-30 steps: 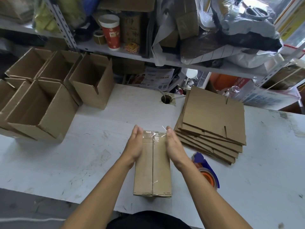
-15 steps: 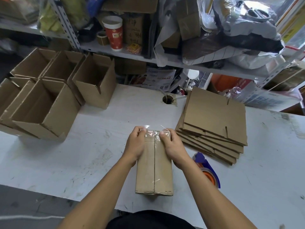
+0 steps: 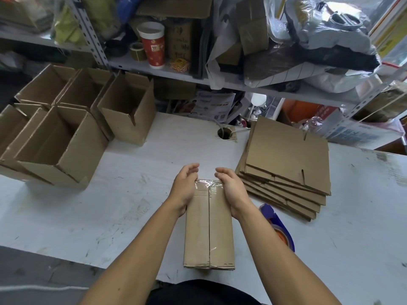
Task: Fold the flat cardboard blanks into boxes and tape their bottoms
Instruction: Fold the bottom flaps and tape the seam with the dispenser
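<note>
A folded cardboard box [image 3: 209, 227] stands bottom-up at the table's near edge, with clear tape along its centre seam and over its far edge. My left hand [image 3: 184, 188] lies against the box's far left corner and my right hand [image 3: 231, 189] against its far right corner. On both hands the fingers are loosely curled and lifted above the taped far edge, holding nothing. A stack of flat cardboard blanks [image 3: 286, 155] lies to the right. A blue tape dispenser [image 3: 278, 227] with an orange roll sits by my right forearm, partly hidden.
Several open folded boxes [image 3: 61, 146] stand together at the left, one more [image 3: 130, 111] further back. A cable hole [image 3: 223, 133] pierces the white table [image 3: 132, 194]. Cluttered metal shelves [image 3: 176, 71] with a red cup [image 3: 153, 44] rise behind.
My fingers pressed the tape end down over the box's far edge and have now lifted off it, curling loosely. The box has stayed in place.
</note>
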